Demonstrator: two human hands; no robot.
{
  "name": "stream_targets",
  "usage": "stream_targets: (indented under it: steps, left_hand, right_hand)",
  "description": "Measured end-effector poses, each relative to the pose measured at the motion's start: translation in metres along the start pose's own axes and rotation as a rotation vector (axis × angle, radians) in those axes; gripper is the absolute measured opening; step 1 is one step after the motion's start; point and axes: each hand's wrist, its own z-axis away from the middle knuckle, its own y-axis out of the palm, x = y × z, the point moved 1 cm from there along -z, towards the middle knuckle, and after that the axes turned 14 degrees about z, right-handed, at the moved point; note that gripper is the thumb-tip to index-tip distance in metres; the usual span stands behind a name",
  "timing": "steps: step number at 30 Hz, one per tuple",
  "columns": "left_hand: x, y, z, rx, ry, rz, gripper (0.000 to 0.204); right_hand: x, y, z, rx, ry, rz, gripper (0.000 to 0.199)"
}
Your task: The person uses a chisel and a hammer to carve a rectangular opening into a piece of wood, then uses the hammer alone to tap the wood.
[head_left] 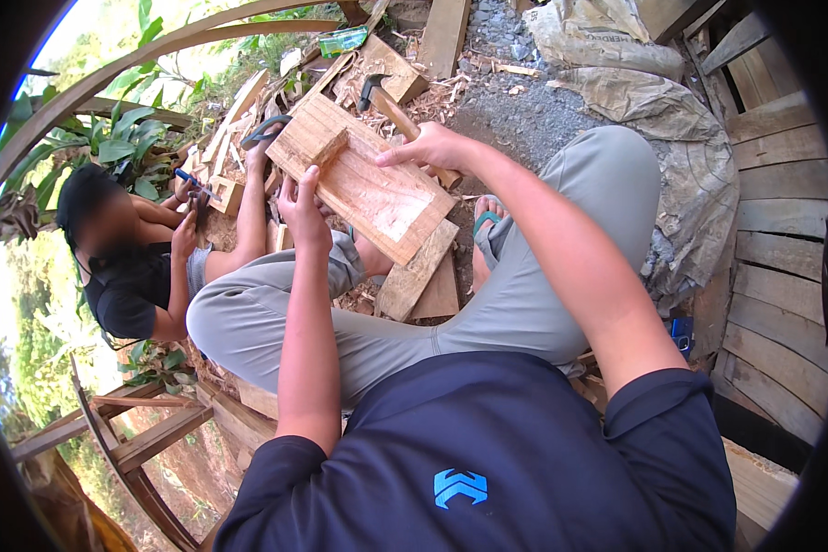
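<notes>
A carved wooden board (368,175) is tilted above my lap, with a raised block at its far left end and a shallow hollow cut into its face. My left hand (305,210) is closed on the board's near left edge, thumb on top. My right hand (437,150) is closed round the wooden handle of an adze (396,115), and its thumb rests on the board's right edge. The adze's dark curved head points away beyond the board. Fingers of both hands are partly hidden. Under the board, wood offcuts (419,276) lie between my feet.
At the left a co-worker (133,267) sits holding a blue-handled tool (193,179) near a small wooden block (225,195). Wood chips and timber (391,72) lie ahead. Crumpled sacks (653,120) and a slatted wooden wall (782,239) are at the right.
</notes>
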Motion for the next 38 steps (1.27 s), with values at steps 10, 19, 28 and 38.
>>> stream_targets:
  steps: [10, 19, 28, 38]
  left_hand:
    - [0.011, -0.007, -0.019, 0.076, -0.154, 0.111, 0.046]
    - [0.018, 0.001, -0.012, 0.110, -0.343, 0.194, 0.048]
    - [0.039, -0.001, 0.006, 0.055, -0.600, -0.199, 0.049]
    - [0.066, -0.012, 0.003, 0.291, -0.406, -0.694, 0.062]
  right_hand:
    - [0.015, 0.005, 0.009, -0.136, 0.084, 0.004, 0.053]
    - [0.024, 0.015, 0.031, -0.171, 0.211, -0.280, 0.042]
    - [0.006, 0.006, 0.008, -0.483, 0.173, -0.065, 0.045]
    - [0.010, 0.022, 0.021, -0.454, 0.252, -0.052, 0.047]
